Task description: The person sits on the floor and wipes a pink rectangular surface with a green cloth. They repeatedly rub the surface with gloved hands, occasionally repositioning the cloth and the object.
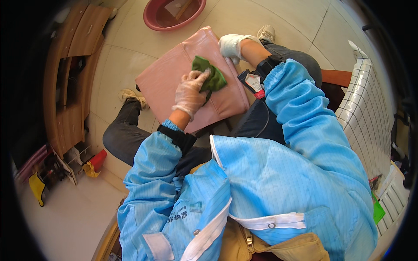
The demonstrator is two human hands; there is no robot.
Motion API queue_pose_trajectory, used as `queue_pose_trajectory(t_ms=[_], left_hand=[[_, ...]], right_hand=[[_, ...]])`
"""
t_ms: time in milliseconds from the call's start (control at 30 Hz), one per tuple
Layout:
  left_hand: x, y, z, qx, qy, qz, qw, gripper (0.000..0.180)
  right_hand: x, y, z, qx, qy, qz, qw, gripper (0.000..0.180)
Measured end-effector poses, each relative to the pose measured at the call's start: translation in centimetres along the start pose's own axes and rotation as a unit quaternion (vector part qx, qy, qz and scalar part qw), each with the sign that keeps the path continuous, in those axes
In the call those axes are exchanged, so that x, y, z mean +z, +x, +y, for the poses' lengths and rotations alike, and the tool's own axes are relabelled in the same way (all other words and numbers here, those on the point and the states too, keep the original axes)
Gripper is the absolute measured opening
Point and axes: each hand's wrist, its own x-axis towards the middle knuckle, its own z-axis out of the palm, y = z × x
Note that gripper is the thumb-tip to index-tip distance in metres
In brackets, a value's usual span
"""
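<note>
A pink leatherette-covered seat (174,74), with seams across it and a glossy surface, stands tilted between my knees. My left hand (190,92), in a thin clear glove, presses a bunched green cloth (214,79) onto its top, fingers closed on the cloth. At the seat's far right edge is my right hand (235,47), in a whitish glove. It is curled over that edge, with the fingertips hidden from view. Beneath the near side of the seat, dark parts show in shadow.
A dark red basin (150,19) with liquid and a brownish piece in it sits on the tiled floor ahead. Wooden cabinets (69,87) line the left. On the right stands a white checked padded surface (363,104). A red-and-yellow object (96,164) lies at the lower left.
</note>
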Motion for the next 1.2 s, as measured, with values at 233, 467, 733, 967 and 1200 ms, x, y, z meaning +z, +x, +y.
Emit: queue_pose_trajectory(t_ms=[233, 467, 733, 967, 1200], left_hand=[[-1.6, -7.9, -3.4, 0.066, 0.052, -0.077, 0.993, 0.068], [-3.5, -8.9, -8.3, -0.132, 0.168, -0.001, 0.977, 0.073], [-5.9, -4.0, -13.8, -0.291, 0.144, 0.034, 0.945, 0.076], [-5.7, -2.9, -14.8, -0.331, 0.155, 0.011, 0.931, 0.077], [-5.4, -5.2, -10.6, -0.289, 0.202, -0.071, 0.933, 0.074]], right_hand=[[0.3, 0.4, 0.0, 0.003, -0.032, 0.010, 0.999, 0.024], [0.5, 1.0, 0.4, 0.014, 0.008, 0.014, 1.000, 0.021], [0.4, 1.1, 0.4, 0.012, -0.005, -0.003, 1.000, 0.019], [0.4, 1.6, 0.4, 0.026, -0.037, -0.010, 0.999, 0.021], [0.5, 1.5, 0.3, 0.026, -0.037, 0.009, 0.999, 0.022]])
